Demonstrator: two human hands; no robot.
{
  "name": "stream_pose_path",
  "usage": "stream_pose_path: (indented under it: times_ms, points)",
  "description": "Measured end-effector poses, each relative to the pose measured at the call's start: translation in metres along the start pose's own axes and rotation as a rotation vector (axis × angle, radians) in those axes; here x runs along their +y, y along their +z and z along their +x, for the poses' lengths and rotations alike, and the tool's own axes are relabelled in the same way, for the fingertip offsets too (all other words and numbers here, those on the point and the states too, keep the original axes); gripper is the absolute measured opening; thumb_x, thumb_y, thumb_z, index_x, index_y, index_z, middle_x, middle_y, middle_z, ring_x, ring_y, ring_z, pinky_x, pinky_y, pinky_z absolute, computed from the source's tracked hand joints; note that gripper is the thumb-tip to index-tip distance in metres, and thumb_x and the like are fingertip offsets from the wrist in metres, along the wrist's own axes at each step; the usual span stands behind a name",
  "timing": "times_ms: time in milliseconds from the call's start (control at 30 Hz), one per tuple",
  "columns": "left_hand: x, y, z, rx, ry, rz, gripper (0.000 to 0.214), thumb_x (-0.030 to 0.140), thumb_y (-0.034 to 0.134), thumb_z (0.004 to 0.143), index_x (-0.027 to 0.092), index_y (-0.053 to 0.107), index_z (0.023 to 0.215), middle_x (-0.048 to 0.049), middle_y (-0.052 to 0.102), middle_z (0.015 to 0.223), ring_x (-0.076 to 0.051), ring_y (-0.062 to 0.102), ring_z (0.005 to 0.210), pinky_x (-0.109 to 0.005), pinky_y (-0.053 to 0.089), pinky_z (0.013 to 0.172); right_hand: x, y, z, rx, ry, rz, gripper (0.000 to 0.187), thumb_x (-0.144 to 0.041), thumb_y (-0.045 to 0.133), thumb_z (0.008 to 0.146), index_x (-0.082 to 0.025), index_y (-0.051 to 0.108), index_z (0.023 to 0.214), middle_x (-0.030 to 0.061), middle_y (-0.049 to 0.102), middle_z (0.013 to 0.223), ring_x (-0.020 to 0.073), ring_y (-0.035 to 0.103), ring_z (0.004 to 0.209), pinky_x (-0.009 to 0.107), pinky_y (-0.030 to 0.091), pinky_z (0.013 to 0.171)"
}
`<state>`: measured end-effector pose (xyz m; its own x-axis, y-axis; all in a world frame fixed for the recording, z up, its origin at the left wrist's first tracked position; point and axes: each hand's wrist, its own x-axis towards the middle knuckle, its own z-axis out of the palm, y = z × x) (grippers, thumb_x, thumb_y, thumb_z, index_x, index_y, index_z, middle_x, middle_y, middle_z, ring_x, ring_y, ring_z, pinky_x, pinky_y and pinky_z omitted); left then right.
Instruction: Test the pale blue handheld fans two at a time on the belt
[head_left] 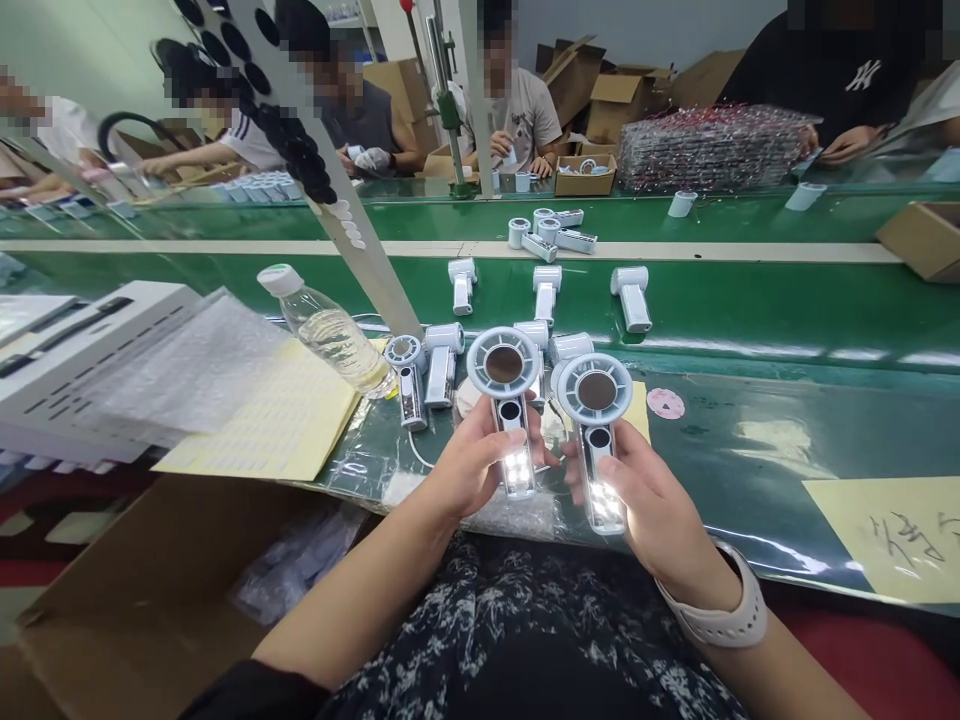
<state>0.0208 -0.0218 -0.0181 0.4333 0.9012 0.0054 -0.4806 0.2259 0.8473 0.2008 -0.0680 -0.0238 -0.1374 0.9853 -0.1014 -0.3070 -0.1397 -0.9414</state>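
My left hand (476,455) is closed round the handle of a pale blue handheld fan (504,362), its thumb on the lit front of the handle. A second handheld fan (596,390), of the same kind, is gripped in my right hand (645,480), and its handle is lit too. Both fans stand nearly upright side by side, apart from each other, with their round grilles facing me. Just behind them on the bench are more fans, among them one with its grille showing (405,352) and one turned away (441,375). Some of these are partly hidden by the held fans.
A water bottle (330,330) leans at the left beside yellow paper (262,440) and a white machine (97,350). A slanted post (367,260) rises near it. Across the green conveyor (750,300) several people work. An open carton (135,590) sits low at left.
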Motion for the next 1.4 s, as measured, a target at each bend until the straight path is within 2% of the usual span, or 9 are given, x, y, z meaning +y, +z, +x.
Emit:
stream_pose_path:
  times_ms: [200, 300, 367, 467, 633, 933, 1067, 1233, 1400]
  points:
    - [-0.001, -0.001, 0.001, 0.129, -0.041, 0.226, 0.042, 0.036, 0.079, 0.074, 0.018, 0.053, 0.101, -0.0045, 0.067, 0.087, -0.018, 0.066, 0.063, -0.032, 0.051, 0.059, 0.000, -0.002, 0.002, 0.112, 0.078, 0.160, 0.025, -0.039, 0.068, 0.084, -0.021, 0.062, 0.102, 0.0050, 0.068, 0.088, 0.0157, 0.059, 0.062, 0.030, 0.050, 0.053]
    - [-0.001, 0.000, 0.000, 0.125, -0.063, 0.294, 0.056, 0.042, 0.080, 0.074, 0.020, 0.047, 0.113, -0.0066, 0.071, 0.090, -0.018, 0.066, 0.058, -0.030, 0.050, 0.054, 0.002, -0.005, 0.003, 0.037, 0.099, 0.334, 0.029, -0.048, 0.065, 0.087, -0.021, 0.065, 0.097, 0.0042, 0.070, 0.083, 0.0145, 0.059, 0.056, 0.028, 0.050, 0.050]
    - [0.000, 0.001, -0.001, 0.093, -0.068, 0.293, 0.050, 0.050, 0.070, 0.083, 0.020, 0.046, 0.115, -0.0086, 0.073, 0.091, -0.019, 0.067, 0.058, -0.030, 0.050, 0.052, 0.003, -0.006, 0.003, 0.009, 0.119, 0.384, 0.038, -0.056, 0.061, 0.089, -0.019, 0.070, 0.092, 0.0060, 0.072, 0.084, 0.0147, 0.061, 0.058, 0.029, 0.055, 0.056]
    - [0.002, 0.004, -0.005, 0.006, -0.073, 0.224, 0.045, 0.055, 0.057, 0.090, 0.022, 0.044, 0.117, -0.0092, 0.075, 0.094, -0.022, 0.071, 0.063, -0.034, 0.055, 0.057, 0.000, -0.004, 0.003, 0.056, 0.141, 0.412, 0.044, -0.061, 0.061, 0.089, -0.020, 0.075, 0.097, 0.0079, 0.077, 0.092, 0.0191, 0.069, 0.074, 0.032, 0.060, 0.071]
    - [0.016, 0.013, -0.014, -0.127, -0.051, 0.158, 0.041, 0.044, 0.062, 0.090, 0.025, 0.046, 0.122, -0.0089, 0.075, 0.107, -0.024, 0.075, 0.079, -0.038, 0.059, 0.070, -0.010, 0.001, -0.004, 0.018, 0.052, 0.484, 0.027, -0.049, 0.070, 0.088, -0.027, 0.078, 0.101, 0.0037, 0.079, 0.100, 0.0226, 0.073, 0.089, 0.035, 0.063, 0.076]
    - [0.017, 0.023, -0.013, -0.089, -0.105, 0.015, 0.044, 0.033, 0.075, 0.084, 0.023, 0.060, 0.124, -0.0067, 0.072, 0.107, -0.022, 0.072, 0.093, -0.035, 0.059, 0.083, -0.014, -0.001, -0.002, 0.125, 0.069, 0.486, 0.027, -0.040, 0.056, 0.093, -0.023, 0.077, 0.097, 0.0065, 0.076, 0.095, 0.0233, 0.069, 0.084, 0.038, 0.062, 0.077]
    - [0.011, 0.017, -0.011, -0.098, -0.217, -0.059, 0.044, 0.035, 0.083, 0.075, 0.017, 0.066, 0.112, -0.0052, 0.070, 0.093, -0.022, 0.073, 0.082, -0.032, 0.059, 0.075, -0.014, -0.001, -0.003, 0.146, 0.138, 0.471, 0.034, -0.041, 0.052, 0.093, -0.018, 0.074, 0.081, 0.0060, 0.071, 0.077, 0.0166, 0.065, 0.068, 0.029, 0.059, 0.067]
    - [0.008, 0.013, -0.009, -0.142, -0.324, -0.198, 0.050, 0.037, 0.083, 0.072, 0.014, 0.068, 0.113, -0.0056, 0.067, 0.087, -0.019, 0.070, 0.076, -0.030, 0.058, 0.071, -0.016, 0.002, -0.007, 0.136, 0.121, 0.446, 0.024, -0.042, 0.057, 0.089, -0.020, 0.068, 0.089, 0.0043, 0.069, 0.074, 0.0153, 0.061, 0.063, 0.027, 0.056, 0.062]
    - [0.009, 0.020, -0.005, -0.167, -0.332, -0.398, 0.047, 0.041, 0.072, 0.074, 0.005, 0.070, 0.104, -0.0073, 0.064, 0.083, -0.015, 0.061, 0.065, -0.025, 0.051, 0.054, -0.017, 0.007, -0.009, 0.191, 0.053, 0.432, 0.019, -0.040, 0.061, 0.089, -0.024, 0.068, 0.098, 0.0026, 0.068, 0.081, 0.0166, 0.060, 0.069, 0.027, 0.055, 0.060]
